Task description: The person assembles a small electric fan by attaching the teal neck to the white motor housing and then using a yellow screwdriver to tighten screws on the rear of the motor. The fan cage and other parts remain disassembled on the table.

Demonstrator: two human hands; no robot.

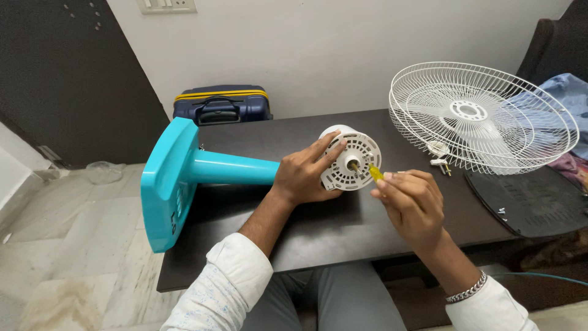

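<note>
Fan lies on its side on the dark tabletop (318,227), teal stand (184,175) overhanging the edge. Wire guard (484,116) already off, parked right; motor housing (350,158) not yet opened. Left hand (301,175) wraps the housing; right hand (411,199) pinches a yellow screwdriver (375,172) at its face. Marble floor, suitcase (222,104) by white wall.

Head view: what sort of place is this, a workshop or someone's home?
Most likely a room in a home, not a workshop. A navy suitcase stands against the white wall, clothes are piled at the right, and the dark table stands on a marble-tiled floor.
</note>
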